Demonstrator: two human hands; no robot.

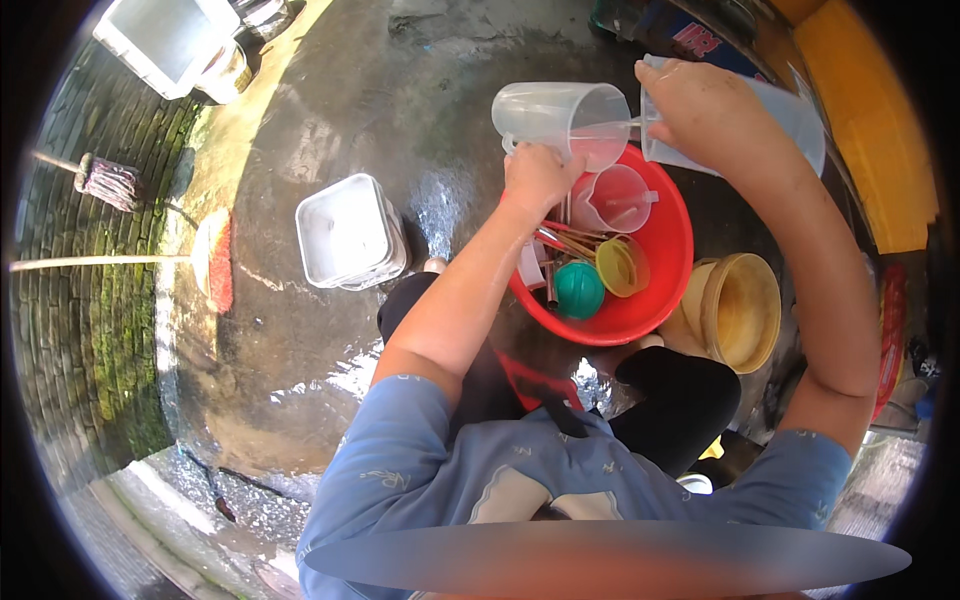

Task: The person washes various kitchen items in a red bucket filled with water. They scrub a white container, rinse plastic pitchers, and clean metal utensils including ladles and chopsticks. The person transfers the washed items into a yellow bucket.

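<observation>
My left hand [540, 180] is closed on the handle side of a clear plastic jug [540, 108]. The jug lies tilted on its side above the far edge of a red basin [670, 275], its mouth facing right. My right hand [705, 112] grips the rim of a second clear plastic container [790, 120], also tipped over, with its mouth toward the first. A thin pale streak joins the two mouths; I cannot tell if it is water. Inside the basin are a small clear jug [612, 200], a green round bowl [579, 290], a yellow cup [622, 266] and several long-handled utensils [570, 240].
White square buckets [345, 232] stand left of the basin on wet concrete. A yellowish bucket [742, 312] leans to its right, near my knee. A red-bristled broom [218, 262] and a mop [108, 182] are by the mossy brick wall, with a white tub [165, 45] beyond.
</observation>
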